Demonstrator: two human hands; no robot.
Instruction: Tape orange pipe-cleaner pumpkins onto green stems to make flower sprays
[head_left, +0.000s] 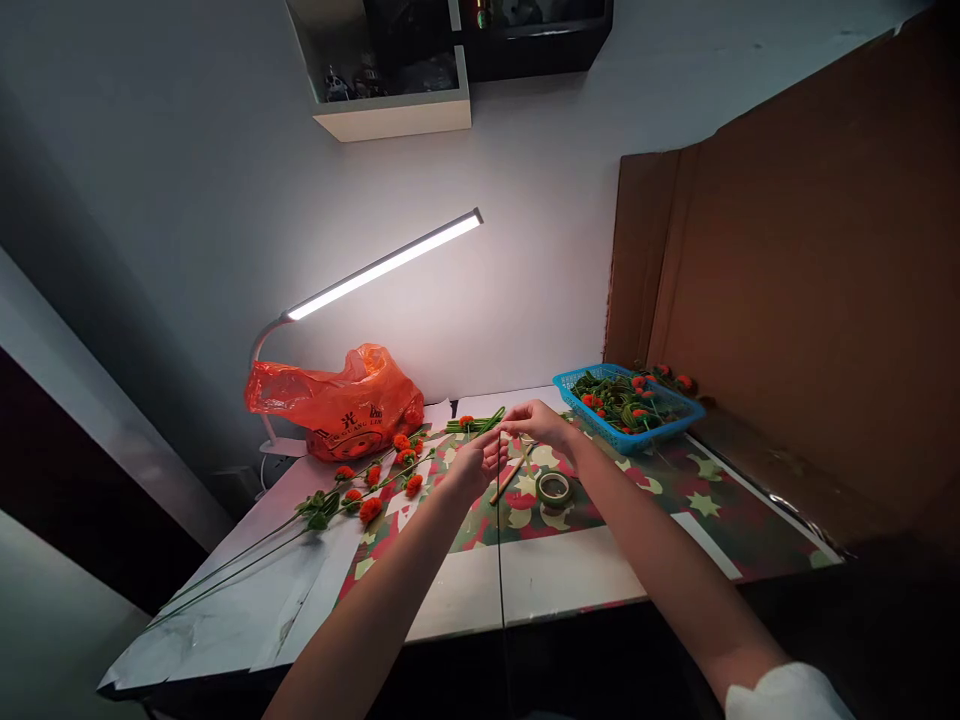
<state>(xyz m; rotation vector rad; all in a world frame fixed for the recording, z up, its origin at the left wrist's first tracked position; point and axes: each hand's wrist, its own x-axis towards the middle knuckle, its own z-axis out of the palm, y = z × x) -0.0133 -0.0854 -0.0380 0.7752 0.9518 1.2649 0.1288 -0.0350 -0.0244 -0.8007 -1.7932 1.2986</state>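
Note:
My left hand point(478, 468) is closed, pinching a long thin dark stem point(500, 560) near its top. The stem hangs straight down past the table's front edge. Fingertips of my right hand point(541, 424) pinch together at the same upper end, touching or almost touching those of the left. What exactly lies between the fingertips is too small to see. Just below the hands, on the table, are a roll of green tape point(553, 488) and a thin wooden-looking stick point(511, 474). Behind the fingers lies a bunch of green stems point(487, 421) with an orange flower point(466, 422).
Orange flowers on long stems point(370, 509) lie at the left. Behind them sits an orange plastic bag point(367, 405) below a lit desk lamp point(386, 265). A blue basket point(626, 440) of flowers and greenery stands back right, beside a cardboard panel point(780, 300). Patterned paper point(705, 503) covers the table.

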